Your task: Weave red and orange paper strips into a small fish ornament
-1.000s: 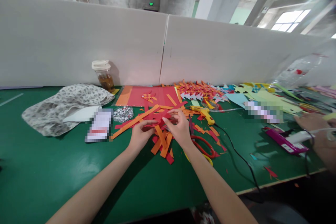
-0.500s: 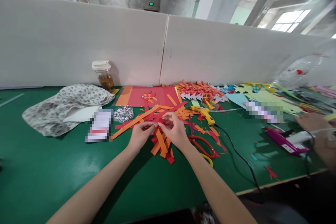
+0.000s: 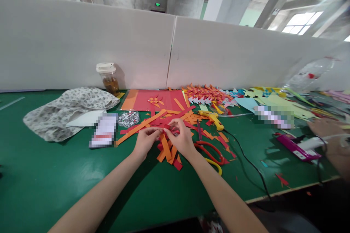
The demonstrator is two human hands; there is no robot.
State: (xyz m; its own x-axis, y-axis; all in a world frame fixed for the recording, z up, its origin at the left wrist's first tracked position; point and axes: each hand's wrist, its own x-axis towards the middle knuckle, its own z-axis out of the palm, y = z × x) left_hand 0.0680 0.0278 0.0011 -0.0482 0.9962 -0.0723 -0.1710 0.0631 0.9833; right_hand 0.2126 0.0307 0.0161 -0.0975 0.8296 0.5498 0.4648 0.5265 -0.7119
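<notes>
My left hand (image 3: pixel 147 141) and my right hand (image 3: pixel 179 135) meet over a heap of paper strips, fingertips pinched close together. Between them is a red paper strip (image 3: pixel 165 126), partly hidden by the fingers. Orange paper strips (image 3: pixel 165 148) lie or hang just below the fingertips; I cannot tell whether they join the held piece. Behind my hands, a small woven orange and red paper fish (image 3: pixel 155 101) rests on red sheets (image 3: pixel 169 98). Red-handled scissors (image 3: pixel 210 152) lie right of my right hand, beside a yellow handle loop (image 3: pixel 215 166).
A yellow glue gun (image 3: pixel 212 118) trails a black cord rightward. Finished orange paper fish (image 3: pixel 207 91) are piled at the back. A bag of googly eyes (image 3: pixel 128 118), a phone (image 3: pixel 104 130), a patterned cloth (image 3: pixel 68 109) and a lidded cup (image 3: pixel 108 80) sit left. Another person's hand (image 3: pixel 328 131) is near a purple glue gun (image 3: pixel 298 147).
My fingers have shifted slightly around the red strip, and more of it shows between them. My right hand has turned a little. The things on the table stay where they were.
</notes>
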